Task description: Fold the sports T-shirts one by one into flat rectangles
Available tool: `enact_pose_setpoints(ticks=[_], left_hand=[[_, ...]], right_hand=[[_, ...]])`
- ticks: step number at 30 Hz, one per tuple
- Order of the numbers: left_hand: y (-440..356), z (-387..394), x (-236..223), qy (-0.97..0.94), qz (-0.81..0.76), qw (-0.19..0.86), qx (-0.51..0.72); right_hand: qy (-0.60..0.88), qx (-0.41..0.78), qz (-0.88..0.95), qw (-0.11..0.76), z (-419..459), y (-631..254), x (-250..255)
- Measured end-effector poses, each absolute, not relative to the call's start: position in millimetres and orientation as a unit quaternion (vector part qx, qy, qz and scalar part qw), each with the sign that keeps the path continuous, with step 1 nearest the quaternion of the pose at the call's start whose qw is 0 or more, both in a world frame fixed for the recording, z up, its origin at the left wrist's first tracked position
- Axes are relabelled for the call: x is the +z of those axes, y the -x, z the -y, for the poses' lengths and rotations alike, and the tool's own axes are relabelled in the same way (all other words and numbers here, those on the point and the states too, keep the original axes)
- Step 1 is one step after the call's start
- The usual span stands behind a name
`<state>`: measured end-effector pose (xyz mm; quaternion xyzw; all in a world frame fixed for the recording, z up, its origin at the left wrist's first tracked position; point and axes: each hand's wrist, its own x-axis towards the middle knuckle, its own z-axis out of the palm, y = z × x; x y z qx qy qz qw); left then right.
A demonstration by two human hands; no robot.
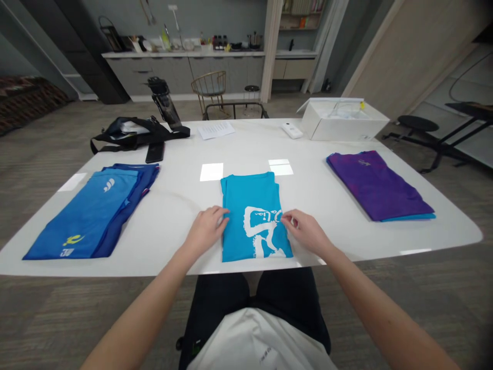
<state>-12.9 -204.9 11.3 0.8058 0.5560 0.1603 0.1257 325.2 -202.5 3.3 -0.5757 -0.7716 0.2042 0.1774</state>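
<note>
A turquoise T-shirt (pixel 250 200) with a white print lies folded into a narrow strip on the white table (pixel 308 195) right in front of me. My left hand (pixel 207 228) rests on its left edge, fingers curled and pinching the cloth. At the right edge my right hand (pixel 306 231) pinches the fabric between thumb and fingers. Both hands grip the shirt about halfway along its length.
A stack of blue shirts (pixel 96 210) lies at the left, a folded purple shirt (pixel 379 185) at the right. Farther back are a black bag (pixel 131 132), a dark phone (pixel 155 152), a paper sheet (pixel 215 129), a white remote (pixel 291 130) and an open white box (pixel 341 121).
</note>
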Motion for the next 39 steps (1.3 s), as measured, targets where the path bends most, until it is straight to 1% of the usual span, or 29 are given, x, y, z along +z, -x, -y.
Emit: enact_pose_setpoints(ticks=[2,5,8,12,13,15,17,20,22,25,28,31,35,39], left_hand=[[9,164,16,-0.788,-0.591,0.086,0.147],[5,107,18,-0.763,-0.631,0.074,0.118],[3,61,15,-0.746,-0.656,0.106,0.047],[1,21,11,-0.719,-0.681,0.136,-0.027],[0,15,11,-0.711,-0.686,0.152,-0.034],[-1,9,11,-0.701,-0.683,0.200,-0.041],[-2,9,12,-0.702,-0.668,0.243,-0.039],[-2,19,14,-0.719,-0.654,0.237,-0.003],[-4,31,17,-0.726,-0.649,0.219,0.063],[-14,50,31,-0.718,-0.626,0.227,0.202],[-38,68,58,-0.707,-0.579,0.243,0.325],[-75,84,96,-0.721,-0.511,0.241,0.400],[-137,109,148,-0.771,-0.420,0.208,0.431],[-203,135,185,-0.799,-0.364,0.194,0.438]], right_hand=[[0.591,0.172,0.764,0.191,156,-320,2],[0.615,0.161,0.753,0.169,89,-312,2],[0.657,0.196,0.719,0.114,39,-304,5],[0.663,0.247,0.707,0.005,5,-295,7],[0.659,0.248,0.710,-0.007,1,-293,6],[0.647,0.253,0.719,-0.002,-3,-290,4],[0.627,0.263,0.733,0.022,-1,-288,1],[0.589,0.260,0.760,0.091,14,-292,3],[0.566,0.246,0.770,0.161,31,-297,9],[0.552,0.215,0.762,0.263,63,-308,26],[0.548,0.166,0.744,0.345,100,-327,51],[0.539,0.118,0.726,0.411,139,-356,82],[0.539,0.041,0.693,0.476,190,-405,122],[0.565,-0.069,0.652,0.502,234,-455,158]])
